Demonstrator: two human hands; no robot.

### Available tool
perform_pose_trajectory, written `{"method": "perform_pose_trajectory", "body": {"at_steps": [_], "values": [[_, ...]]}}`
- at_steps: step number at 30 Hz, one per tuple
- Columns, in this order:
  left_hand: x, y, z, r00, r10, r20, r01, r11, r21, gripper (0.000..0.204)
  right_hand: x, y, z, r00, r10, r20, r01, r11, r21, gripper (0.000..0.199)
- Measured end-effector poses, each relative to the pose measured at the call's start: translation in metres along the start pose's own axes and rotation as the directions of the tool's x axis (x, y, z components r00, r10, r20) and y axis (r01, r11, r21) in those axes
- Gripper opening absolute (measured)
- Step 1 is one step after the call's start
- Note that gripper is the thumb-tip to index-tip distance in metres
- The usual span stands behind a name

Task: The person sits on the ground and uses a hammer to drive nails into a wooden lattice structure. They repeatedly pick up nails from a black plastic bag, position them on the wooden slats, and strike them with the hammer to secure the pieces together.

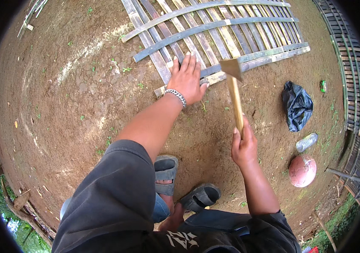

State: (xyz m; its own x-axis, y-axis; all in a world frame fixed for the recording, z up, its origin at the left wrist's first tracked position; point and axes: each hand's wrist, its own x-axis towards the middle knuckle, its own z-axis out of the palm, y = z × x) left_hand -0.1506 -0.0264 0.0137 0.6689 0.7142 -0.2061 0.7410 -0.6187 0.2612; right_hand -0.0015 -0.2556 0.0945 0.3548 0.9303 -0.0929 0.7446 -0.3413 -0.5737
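A bamboo panel of long slats crossed by curved strips lies on the ground at the top. My left hand rests palm down on its near left corner, fingers stretched out over the slats and the near edge strip. The thumb points right along that strip. To the right, my right hand is wrapped round the lower wooden handle of a hatchet. Its broad metal head is up, close to the panel's near edge; whether it touches the bamboo I cannot tell.
On the brown dirt at the right lie a black plastic bag, a clear plastic bottle and a pinkish ball. A bamboo fence runs along the right. My sandalled feet stand below my hands.
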Motion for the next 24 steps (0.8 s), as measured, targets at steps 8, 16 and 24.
{"method": "perform_pose_trajectory", "body": {"at_steps": [8,16,24], "values": [[0.000,0.003,-0.001,1.000,0.007,0.030,-0.007,1.000,0.006,0.080,0.001,0.015,0.013,0.981,0.127,0.148,-0.110,0.987,-0.119,0.055],[0.002,0.001,0.001,1.000,0.013,-0.004,-0.013,1.000,-0.003,0.078,-0.015,0.030,0.022,0.999,0.006,-0.051,0.005,0.978,0.210,0.053],[-0.001,-0.002,0.004,1.000,0.010,-0.023,-0.011,1.000,-0.021,0.077,-0.015,0.036,0.027,0.994,-0.016,-0.111,0.037,0.981,0.189,0.049]]}}
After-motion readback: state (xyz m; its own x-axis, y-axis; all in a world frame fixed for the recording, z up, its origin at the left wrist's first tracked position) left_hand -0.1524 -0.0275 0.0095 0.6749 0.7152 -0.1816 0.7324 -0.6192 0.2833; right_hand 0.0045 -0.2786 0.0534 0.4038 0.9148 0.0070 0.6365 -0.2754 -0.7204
